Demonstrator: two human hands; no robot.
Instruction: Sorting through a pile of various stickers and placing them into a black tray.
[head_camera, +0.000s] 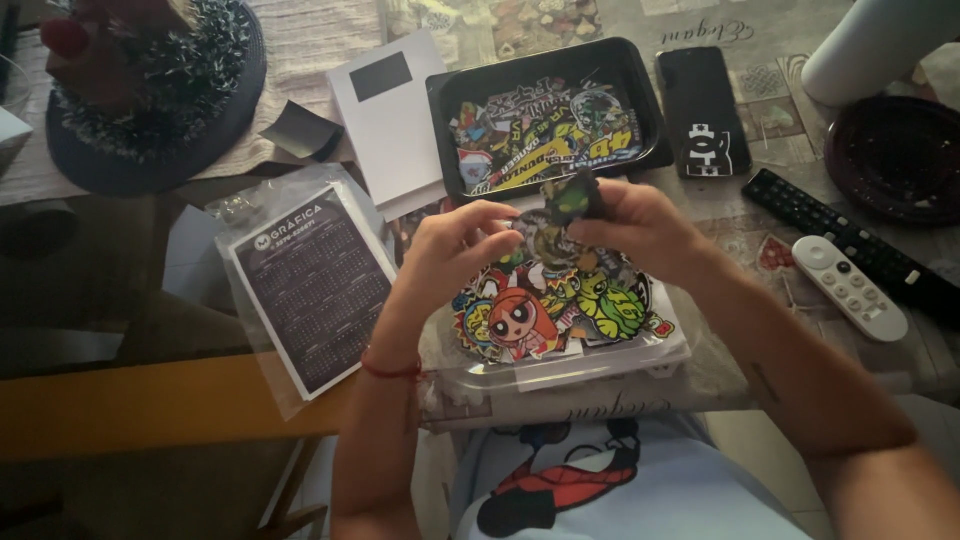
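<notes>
Head view looked straight down on a person seated at the table (740, 385), both hands raised over a heap of colourful stickers (555, 300). The left hand (450, 245) and the right hand (640, 225) met around a small dark sticker with a green figure (572, 197). The right grip was pinched shut on its upper edge. The left fingers were curled against the lower part of the bundle, but whether they were truly clamping it I could not tell.

Directly below the grip lay the heap, resting in a clear plastic sleeve (600, 362). Just beyond the grip sat a black tray (445, 100) already holding more stickers. Left of the grip was a calendar card in a clear bag (305, 285). Right of it lay a black phone (703, 110), a black remote (850, 240) and a white remote (850, 288).

To me the step looked like sorting: one sticker being separated from those behind it. Freeing it would call for a careful peel with the fingertips, keeping the thin paper from bending.
</notes>
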